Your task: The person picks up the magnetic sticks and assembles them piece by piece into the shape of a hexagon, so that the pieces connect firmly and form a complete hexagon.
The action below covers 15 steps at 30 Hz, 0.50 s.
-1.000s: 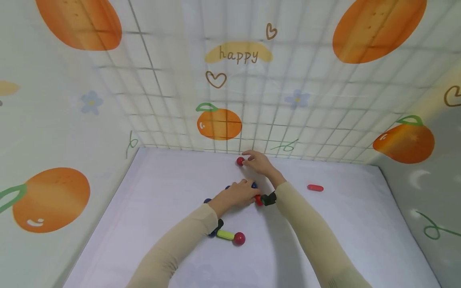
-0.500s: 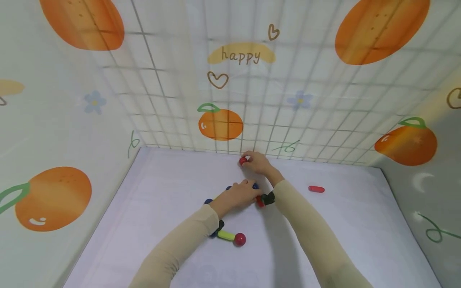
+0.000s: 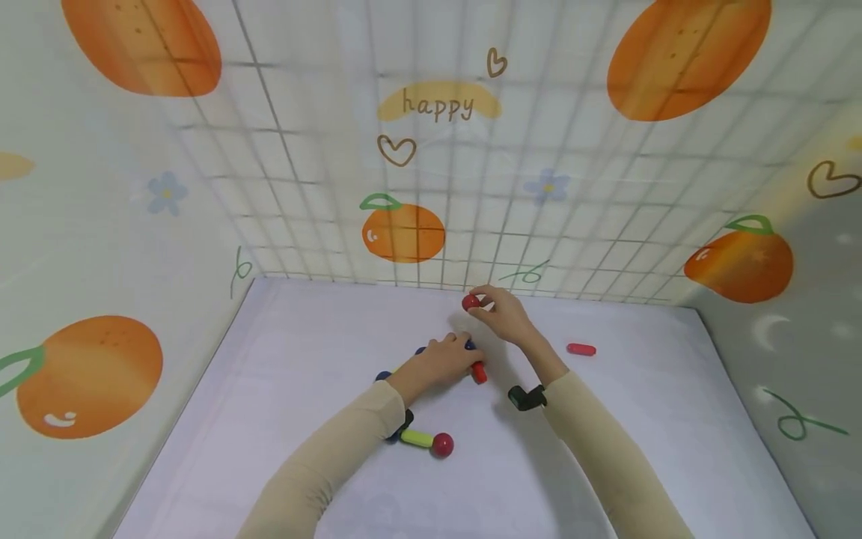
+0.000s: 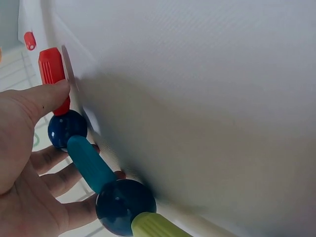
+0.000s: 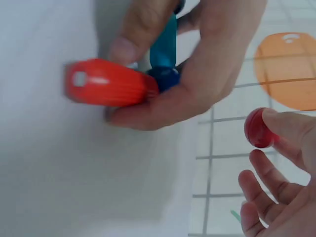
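Observation:
My left hand point(image 3: 441, 361) grips a red rod point(image 4: 52, 66) with thumb and fingers. That rod joins a blue ball point(image 4: 64, 129), from which a teal rod point(image 4: 91, 163) runs to a second blue ball point(image 4: 126, 207) and a yellow-green rod point(image 4: 158, 228). In the head view this hand and its sleeve cover much of the chain. Farther back, my right hand point(image 3: 508, 316) pinches a red ball point(image 3: 471, 302) between thumb and fingertips, apart from the chain. In the right wrist view the red rod's free end point(image 5: 81, 84) faces outward.
A loose red rod point(image 3: 581, 349) lies on the white tabletop point(image 3: 640, 404) to the right. Nearer the front, another yellow-green rod point(image 3: 417, 439) touches a larger-looking red ball point(image 3: 442, 445). A patterned curtain point(image 3: 310, 224) rises behind the table.
The right hand, at first beside the red ball near the back edge, has taken hold of it and moved it right and slightly nearer. The left hand keeps its place on the red rod.

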Tool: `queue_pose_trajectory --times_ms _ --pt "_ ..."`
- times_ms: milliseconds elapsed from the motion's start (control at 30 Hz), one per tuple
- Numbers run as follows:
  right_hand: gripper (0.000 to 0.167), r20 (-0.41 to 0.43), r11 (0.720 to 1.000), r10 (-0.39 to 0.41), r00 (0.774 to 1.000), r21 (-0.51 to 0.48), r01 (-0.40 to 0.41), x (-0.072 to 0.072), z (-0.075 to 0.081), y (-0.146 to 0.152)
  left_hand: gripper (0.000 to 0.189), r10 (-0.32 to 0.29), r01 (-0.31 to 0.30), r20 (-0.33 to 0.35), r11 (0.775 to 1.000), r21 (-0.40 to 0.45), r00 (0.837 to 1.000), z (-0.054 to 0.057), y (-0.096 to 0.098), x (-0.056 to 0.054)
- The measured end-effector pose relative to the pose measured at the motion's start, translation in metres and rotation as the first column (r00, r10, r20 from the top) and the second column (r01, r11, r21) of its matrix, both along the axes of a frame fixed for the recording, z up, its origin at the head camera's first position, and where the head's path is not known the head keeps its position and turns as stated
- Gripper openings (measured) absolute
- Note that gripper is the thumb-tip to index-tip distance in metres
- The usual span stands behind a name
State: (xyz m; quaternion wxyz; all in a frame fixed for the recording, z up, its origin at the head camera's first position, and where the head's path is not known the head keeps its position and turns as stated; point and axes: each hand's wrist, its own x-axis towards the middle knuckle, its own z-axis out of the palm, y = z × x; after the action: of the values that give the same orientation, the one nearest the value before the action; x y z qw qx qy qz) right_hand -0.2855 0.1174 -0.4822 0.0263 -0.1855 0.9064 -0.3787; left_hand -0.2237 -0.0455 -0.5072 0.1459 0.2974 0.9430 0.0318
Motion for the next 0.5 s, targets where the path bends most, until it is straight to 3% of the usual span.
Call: queue_pose_trajectory --times_ms 300,500 --pt "0.040 -0.035 0.997 -0.075 0.997 -0.033 0.073 0.061 -0.002 0.032 0.026 -0.013 0.013 -0.029 1.000 0.017 1.000 -0.004 0.000 -0.001" --pt "0.040 -0.053 0.992 -0.107 0.993 -0.069 0.103 0.090 -0.014 0.045 0.026 -0.013 0.015 -0.034 0.999 0.038 0.999 -0.005 -0.002 -0.002"
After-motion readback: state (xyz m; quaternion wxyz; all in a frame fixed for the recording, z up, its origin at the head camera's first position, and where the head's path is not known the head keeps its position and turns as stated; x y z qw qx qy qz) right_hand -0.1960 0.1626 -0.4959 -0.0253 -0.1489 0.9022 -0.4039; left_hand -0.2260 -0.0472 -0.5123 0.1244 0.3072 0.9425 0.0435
